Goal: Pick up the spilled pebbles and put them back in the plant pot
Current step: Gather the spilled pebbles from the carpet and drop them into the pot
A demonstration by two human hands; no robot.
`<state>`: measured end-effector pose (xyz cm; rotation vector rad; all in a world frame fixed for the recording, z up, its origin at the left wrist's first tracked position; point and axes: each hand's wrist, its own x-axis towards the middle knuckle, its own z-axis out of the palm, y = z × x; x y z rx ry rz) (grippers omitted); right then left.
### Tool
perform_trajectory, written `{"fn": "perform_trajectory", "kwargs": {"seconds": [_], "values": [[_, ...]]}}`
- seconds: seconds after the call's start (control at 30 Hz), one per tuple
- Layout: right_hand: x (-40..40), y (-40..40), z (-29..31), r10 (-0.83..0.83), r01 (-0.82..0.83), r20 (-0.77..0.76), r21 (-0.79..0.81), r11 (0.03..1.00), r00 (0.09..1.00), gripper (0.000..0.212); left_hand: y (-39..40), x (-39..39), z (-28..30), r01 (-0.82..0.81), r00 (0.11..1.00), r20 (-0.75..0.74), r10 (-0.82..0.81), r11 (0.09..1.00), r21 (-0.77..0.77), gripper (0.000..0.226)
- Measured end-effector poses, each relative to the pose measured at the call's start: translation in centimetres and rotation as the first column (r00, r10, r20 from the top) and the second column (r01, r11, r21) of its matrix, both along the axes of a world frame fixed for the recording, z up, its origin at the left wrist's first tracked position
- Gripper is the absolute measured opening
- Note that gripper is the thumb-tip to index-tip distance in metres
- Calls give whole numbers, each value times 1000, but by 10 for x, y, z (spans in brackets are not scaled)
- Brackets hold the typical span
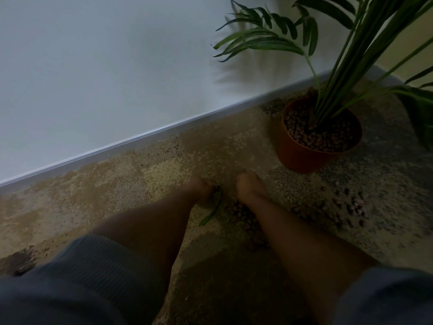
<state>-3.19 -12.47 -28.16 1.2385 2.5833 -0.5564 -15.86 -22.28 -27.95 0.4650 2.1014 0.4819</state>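
Patchy tan carpet (112, 195), white wall (105, 66), pale skirting board (145, 139)

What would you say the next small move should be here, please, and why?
Probably draw both hands together to scoop the pebbles between them. The left hand and right hand rest low on the carpet either side of that pile, and the pot stands just beyond. A leaf lies by the left hand; whether it is held is unclear.

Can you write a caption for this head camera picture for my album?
Both hands reach down among spilled pebbles on the carpet beside the plant pot.
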Motion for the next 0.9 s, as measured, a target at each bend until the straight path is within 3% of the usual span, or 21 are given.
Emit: {"fn": "perform_trajectory", "kwargs": {"seconds": [0.07,0.13,0.17,0.2,0.27,0.3,0.37,0.57,0.63,0.7,0.73,0.8,0.9], "values": [[-1,1,2,-89,84,-54,-98,992,995,27,2,2,-3,59,998,-33,-58,998,21,17],[-3,5,3,-304,260,-115,-290,921,946,25,5,3,-5,131,989,-70,-129,991,29,18],[-3,8,3,-477,362,-157,-463,809,865,23,6,3,-6,163,983,-84,-160,986,28,18],[-3,9,5,-661,412,-159,-670,618,733,21,7,4,-7,186,979,-90,-183,982,24,18],[0,10,9,-881,321,-46,-921,219,470,20,8,4,-10,223,969,-113,-221,975,10,16],[2,12,9,-921,268,4,-957,109,390,18,8,3,-12,239,963,-129,-237,971,2,17],[4,13,10,-947,187,71,-982,-12,313,9,9,2,-16,250,955,-163,-248,968,-4,17],[9,12,16,-967,-5,168,-985,-172,192,13,21,8,-15,182,957,-225,-184,983,-34,21],[11,12,21,-971,-40,180,-981,-188,159,16,26,11,-8,6,992,-122,-6,1000,-5,24],[10,12,28,-975,-77,179,-979,-191,132,19,33,16,2,-233,971,87,223,965,120,26],[9,12,32,-978,-95,175,-978,-186,115,21,37,19,8,-374,917,224,331,908,191,31],[4,15,44,-984,-115,164,-978,-171,75,27,45,24,22,-637,728,495,474,734,235,35],[-1,23,68,-989,-124,144,-982,-145,20,34,55,26,44,-788,545,667,508,583,199,33]]}}
